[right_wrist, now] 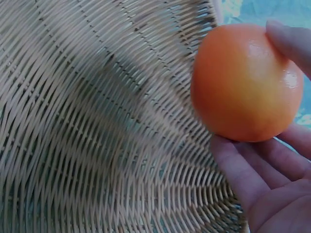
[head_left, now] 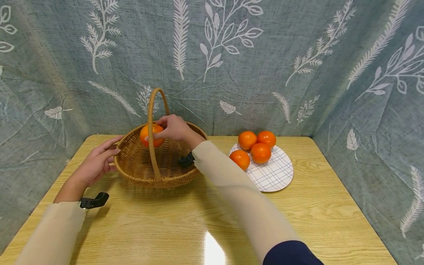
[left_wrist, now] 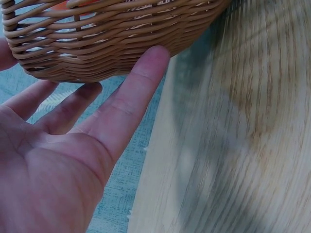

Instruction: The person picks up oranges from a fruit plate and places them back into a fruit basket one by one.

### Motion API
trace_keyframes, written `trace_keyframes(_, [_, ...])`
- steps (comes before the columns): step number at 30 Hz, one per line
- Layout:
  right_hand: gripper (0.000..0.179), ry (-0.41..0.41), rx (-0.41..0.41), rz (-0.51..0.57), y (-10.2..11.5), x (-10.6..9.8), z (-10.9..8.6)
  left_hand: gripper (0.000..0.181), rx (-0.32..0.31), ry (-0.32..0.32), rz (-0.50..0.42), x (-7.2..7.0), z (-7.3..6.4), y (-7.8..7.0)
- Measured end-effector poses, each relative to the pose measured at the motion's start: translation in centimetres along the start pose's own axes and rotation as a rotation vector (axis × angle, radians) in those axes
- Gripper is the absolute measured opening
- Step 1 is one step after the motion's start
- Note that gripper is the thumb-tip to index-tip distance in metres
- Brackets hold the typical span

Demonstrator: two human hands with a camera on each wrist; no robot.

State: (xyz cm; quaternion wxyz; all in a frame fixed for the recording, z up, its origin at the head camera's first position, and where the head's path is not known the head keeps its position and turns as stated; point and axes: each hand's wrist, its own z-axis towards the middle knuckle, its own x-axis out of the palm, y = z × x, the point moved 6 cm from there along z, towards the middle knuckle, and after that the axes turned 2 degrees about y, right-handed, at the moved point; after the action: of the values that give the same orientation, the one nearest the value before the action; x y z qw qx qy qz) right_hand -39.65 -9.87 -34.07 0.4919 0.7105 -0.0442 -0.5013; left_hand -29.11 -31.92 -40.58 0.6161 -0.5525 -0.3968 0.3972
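While the right hand [head_left: 177, 128] pinches one orange [right_wrist: 248, 82] at the mouth of the single wicker basket [head_left: 134, 160], the left hand [head_left: 96, 164], grip spread, touches the basket's left side. To the basket's right, four more oranges [head_left: 260, 153] sit on one checked plate [head_left: 275, 176] upon the wooden surface [head_left: 159, 228].

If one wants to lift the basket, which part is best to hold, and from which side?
Probably the top of the handle, coming from above: it is a slim arch, easy to close round, standing high above the rest of the basket. The right hand, holding an orange, is lower.
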Motion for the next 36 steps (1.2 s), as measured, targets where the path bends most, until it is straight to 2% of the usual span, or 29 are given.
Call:
trace_keyframes(6, [0.060, 0.062, 0.040, -0.067, 0.0, 1.4, 0.5, 0.061, 0.002, -0.004, 0.013, 0.0, 0.0, 0.0])
trace_keyframes(14, [0.032, 0.155, 0.016, -0.194, 0.4, 2.7, 1.0, 0.061, 0.001, -0.009, 0.024, -0.1, -0.1, 0.0])
trace_keyframes(20, [0.043, 0.196, 0.066, -0.236, -0.1, 3.3, 1.2, 0.061, 0.002, -0.008, 0.024, -0.1, 0.0, 0.0])
trace_keyframes(30, [0.041, 0.250, 0.150, -0.391, -0.2, 4.5, 2.0, 0.060, -0.004, -0.014, 0.028, -0.1, 0.0, 0.1])
trace_keyframes(36, [0.032, 0.305, 0.164, -0.468, -0.3, 5.1, 2.2, 0.063, -0.011, -0.012, 0.038, 0.0, -0.1, 0.0])
